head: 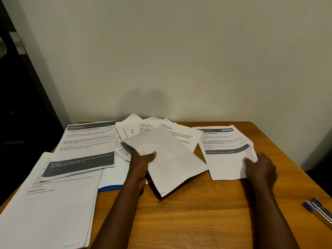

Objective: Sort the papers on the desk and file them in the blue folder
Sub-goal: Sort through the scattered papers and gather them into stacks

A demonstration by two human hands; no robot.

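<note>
Two hands at work, both on paper. L hand point(142, 159) grips a thin stack of blank-side sheets point(172, 159) at mid-desk, thumb on top, fingers curled under its left edge. The stack sits tilted w/ its near corner down by the desk point(197, 218). R hand point(260, 166) pinches a printed sheet point(224, 151) at its right edge, thumb on top, fingers behind. That edge is crumpled and curls up; the rest of the sheet lies on the wood. The stack's right corner comes just beside the sheet's left edge; touching or not, can't tell.

Blue folder point(111, 187) lies left of the L forearm, mostly buried. Only a strip of its near blue edge shows, w/ white pages on top. A "KITCHEN" handout point(88, 144), several sheets deep w/ dark header and dark band, overlaps that area. The handout's near end rests on a big stack point(53, 209) at front left, whose text is mostly too blurred to read.

Fanned loose pages point(149, 127) sit at the back by the wall point(179, 60), partly hidden behind the held stack; "TASK ID" headings are legible on a couple. Pens point(318, 209) w/ blue caps lie at the desk's far right edge, well apart from the papers; how many, can't tell.
</note>
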